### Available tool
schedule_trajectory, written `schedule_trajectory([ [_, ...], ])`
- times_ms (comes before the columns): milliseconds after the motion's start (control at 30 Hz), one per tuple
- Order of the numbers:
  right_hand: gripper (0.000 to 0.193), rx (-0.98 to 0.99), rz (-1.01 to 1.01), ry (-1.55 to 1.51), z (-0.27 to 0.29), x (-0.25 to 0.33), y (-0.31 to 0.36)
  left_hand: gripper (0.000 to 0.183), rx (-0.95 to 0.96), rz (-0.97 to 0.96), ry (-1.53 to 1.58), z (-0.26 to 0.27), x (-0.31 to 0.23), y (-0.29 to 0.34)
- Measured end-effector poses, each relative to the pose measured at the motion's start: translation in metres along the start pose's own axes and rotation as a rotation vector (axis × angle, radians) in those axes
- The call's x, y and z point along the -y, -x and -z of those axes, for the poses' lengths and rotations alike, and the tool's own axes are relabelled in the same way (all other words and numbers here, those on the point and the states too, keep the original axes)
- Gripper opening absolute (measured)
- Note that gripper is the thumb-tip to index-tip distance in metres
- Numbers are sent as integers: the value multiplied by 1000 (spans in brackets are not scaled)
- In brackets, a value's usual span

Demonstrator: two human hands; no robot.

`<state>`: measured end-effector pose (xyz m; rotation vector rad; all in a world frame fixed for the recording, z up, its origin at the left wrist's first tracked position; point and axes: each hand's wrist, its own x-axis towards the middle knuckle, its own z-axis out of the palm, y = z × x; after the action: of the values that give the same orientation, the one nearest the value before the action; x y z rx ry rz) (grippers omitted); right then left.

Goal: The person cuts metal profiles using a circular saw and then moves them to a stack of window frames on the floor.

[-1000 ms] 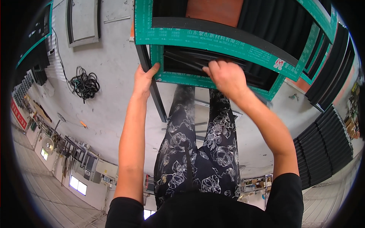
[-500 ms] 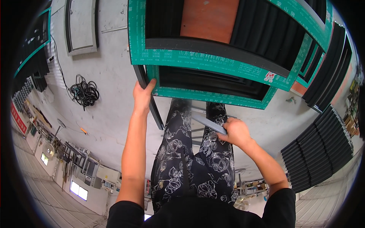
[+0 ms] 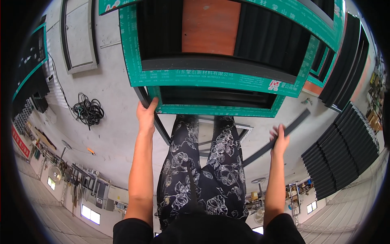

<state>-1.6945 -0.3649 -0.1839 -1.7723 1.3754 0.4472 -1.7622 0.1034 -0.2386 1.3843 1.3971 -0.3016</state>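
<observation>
My left hand (image 3: 145, 116) is closed round the left edge of a dark window frame (image 3: 219, 111) faced with green printed film, its thumb on the film. A narrow dark bar (image 3: 161, 131) slants down beside that hand. In my right hand (image 3: 280, 142) is a long flat dark grey strip (image 3: 298, 120), held near its middle and slanting up to the right. The strip's lower end reaches beside my right leg, and the hand is slightly blurred. Above the held frame lies a larger green-filmed frame (image 3: 227, 77), overlapping it.
Bundled dark profiles (image 3: 339, 150) lie on the floor at right. At left are a tangled black cable (image 3: 88, 112) and a grey frame (image 3: 92, 66). Between my legs and to their right, a light metal frame (image 3: 245, 132) shows. More green-filmed frames (image 3: 321, 81) stand at upper right.
My right hand has moved right, away from my legs, and the strip in it has swung round to slant up to the right. My left hand keeps its grip on the frame.
</observation>
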Motion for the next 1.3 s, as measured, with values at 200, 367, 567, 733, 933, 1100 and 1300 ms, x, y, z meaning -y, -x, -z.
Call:
schedule_trajectory([
  [200,36,313,73,-39,-44,32,-45,27,22,-23,17,-10,-6,5],
  [367,41,279,120,-33,-43,46,-41,27,14,-65,-3,-7,-27,13],
  [567,34,299,206,44,-84,102,-45,27,45,-143,-29,-16,-79,-33],
  [733,44,373,232,109,-97,116,-48,35,77,-159,-24,-12,-98,-53],
  [933,47,392,218,64,-93,109,-30,37,45,-200,-145,16,-81,-46],
  [1100,44,64,621,593,-57,76,2,24,-269,-314,-447,63,-27,3],
  [1300,50,713,1046,1017,-69,24,74,48,19,-1059,-912,18,-10,100],
])
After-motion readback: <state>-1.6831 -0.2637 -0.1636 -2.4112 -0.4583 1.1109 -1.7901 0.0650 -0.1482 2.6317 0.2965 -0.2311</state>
